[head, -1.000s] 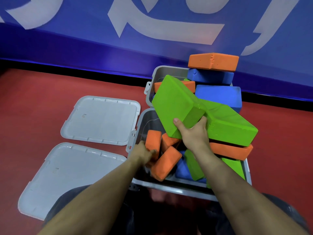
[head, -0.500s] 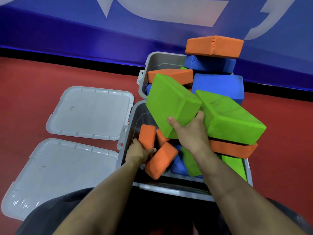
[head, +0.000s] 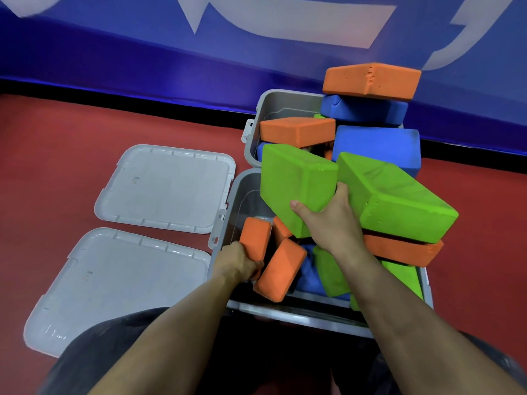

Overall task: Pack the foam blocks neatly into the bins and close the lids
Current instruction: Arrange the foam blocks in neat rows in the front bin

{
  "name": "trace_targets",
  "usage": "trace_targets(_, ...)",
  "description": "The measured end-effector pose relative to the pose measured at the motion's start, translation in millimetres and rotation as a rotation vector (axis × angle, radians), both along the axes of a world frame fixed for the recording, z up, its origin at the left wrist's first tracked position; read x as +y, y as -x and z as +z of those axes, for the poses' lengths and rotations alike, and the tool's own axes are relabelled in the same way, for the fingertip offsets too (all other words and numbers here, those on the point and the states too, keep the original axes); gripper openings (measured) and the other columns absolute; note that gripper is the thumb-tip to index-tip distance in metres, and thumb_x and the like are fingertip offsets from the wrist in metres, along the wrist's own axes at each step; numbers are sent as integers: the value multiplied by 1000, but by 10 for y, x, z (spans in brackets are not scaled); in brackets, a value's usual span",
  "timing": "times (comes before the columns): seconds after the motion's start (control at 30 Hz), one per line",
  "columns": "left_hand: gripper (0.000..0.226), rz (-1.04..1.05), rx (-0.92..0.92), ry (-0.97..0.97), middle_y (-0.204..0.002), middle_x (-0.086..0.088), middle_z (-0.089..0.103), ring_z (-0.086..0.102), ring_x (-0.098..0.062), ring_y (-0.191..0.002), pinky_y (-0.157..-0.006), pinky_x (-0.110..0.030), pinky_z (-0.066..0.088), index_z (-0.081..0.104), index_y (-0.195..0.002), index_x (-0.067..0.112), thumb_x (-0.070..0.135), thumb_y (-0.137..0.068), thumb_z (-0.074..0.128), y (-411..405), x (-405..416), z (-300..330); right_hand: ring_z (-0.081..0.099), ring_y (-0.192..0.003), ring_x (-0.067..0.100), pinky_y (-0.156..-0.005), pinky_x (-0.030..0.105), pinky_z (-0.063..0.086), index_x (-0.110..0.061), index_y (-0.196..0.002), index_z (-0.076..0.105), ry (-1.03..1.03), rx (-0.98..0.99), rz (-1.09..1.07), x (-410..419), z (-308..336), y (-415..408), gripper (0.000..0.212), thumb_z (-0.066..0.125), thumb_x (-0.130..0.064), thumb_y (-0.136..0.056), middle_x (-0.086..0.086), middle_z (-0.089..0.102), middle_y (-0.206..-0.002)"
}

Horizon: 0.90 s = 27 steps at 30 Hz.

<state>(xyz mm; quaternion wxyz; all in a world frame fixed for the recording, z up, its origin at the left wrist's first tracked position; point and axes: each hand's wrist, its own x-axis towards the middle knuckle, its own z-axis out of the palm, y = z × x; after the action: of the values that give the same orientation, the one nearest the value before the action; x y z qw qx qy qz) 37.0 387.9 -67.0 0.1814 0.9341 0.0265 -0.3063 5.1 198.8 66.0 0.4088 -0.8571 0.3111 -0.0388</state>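
Two grey bins sit end to end on the red floor, and the near bin [head: 228, 212] serves as the landmark. Its far neighbour, the far bin [head: 273, 106], touches its far rim and holds a heap of orange and blue foam blocks rising above its walls. Both lids lie flat just left of the near bin: the near lid [head: 119, 286] and the far lid [head: 168, 189].

Above the near bin's middle, the right hand [head: 330, 220] grips a large green block [head: 293, 186], thumb on its near face and fingers curled round its right edge, the block tilted. At the bin's near-left corner the left hand [head: 236, 263] holds an upright orange block [head: 255, 238], fingers wrapped round its lower end. Another green block [head: 396, 198] lies across the bin's right side on an orange slab [head: 402, 250].
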Motion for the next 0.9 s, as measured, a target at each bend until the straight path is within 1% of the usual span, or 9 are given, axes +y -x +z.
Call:
trace_targets(0.2,64,54,44,44,-122,-13,70,66,-33,-111,-88,-34,50,60,-125,10,52,-81,77,34,72,-59,59,-117,31,-97,47,51,-18,-139,37,15,-15,-24,-5,-22,-7,90,78,-63,-72,6,58,-130)
trace_targets(0.4,97,130,-44,200,-154,-21,38,48,-40,-135,-108,-44,41,15,-160,9,42,-89,73,111,-29,-145,58,-118,29,-98,46,51,-18,-140,36,-4,-52,-9,-29,-30,-36,88,77,-61,-75,5,57,-132)
trace_targets(0.47,83,7,-251,221,-160,-18,27,38,-39,-144,-115,-44,36,28,-157,15,37,-90,72,145,-33,-180,58,-119,28,-98,47,51,-18,-141,35,-14,-59,1,-36,-31,-37,90,76,-63,-75,5,57,-132)
trace_targets(0.53,63,-164,-391,192,-165,-18,17,22,-40,-151,-122,-49,28,51,-140,17,48,-87,70,186,-105,-192,57,-120,28,-99,47,51,-17,-143,34,-16,-65,12,-35,-32,-39,92,75,-63,-75,5,56,-134)
trace_targets(0.63,74,-347,-338,-32,-169,-17,-10,-13,-38,-155,-122,-60,-1,56,-131,25,80,-81,52,284,-286,-128,58,-120,27,-100,46,51,-18,-144,33,-17,-73,16,-25,-22,-50,92,76,-63,-75,4,56,-134)
trace_targets(0.67,82,-398,-329,-99,-169,-17,-10,-12,-37,-156,-123,-58,-3,53,-135,23,84,-79,50,335,-352,-112,58,-119,26,-100,46,51,-19,-144,33,-24,-75,17,-23,-17,-54,92,76,-63,-75,3,56,-133)
trace_targets(0.73,91,-493,-362,-193,-166,-19,10,11,-36,-153,-121,-49,13,46,-141,15,83,-81,50,428,-463,-45,58,-119,25,-100,45,51,-19,-144,33,-44,-75,19,-26,-18,-57,91,77,-61,-75,2,55,-133)
trace_targets(0.8,90,-474,-372,-195,-151,-16,35,34,-33,-137,-110,-42,29,41,-140,11,78,-82,56,475,-537,-70,58,-119,24,-100,45,51,-19,-144,34,-53,-78,19,-37,-21,-62,91,78,-59,-76,2,56,-133)
trace_targets(0.9,85,-427,-306,-177,-133,-12,48,46,-28,-122,-101,-38,40,41,-137,8,70,-83,64,512,-573,-24,59,-119,24,-100,45,52,-18,-142,35,-54,-82,19,-50,-39,-72,91,78,-60,-74,1,57,-132)
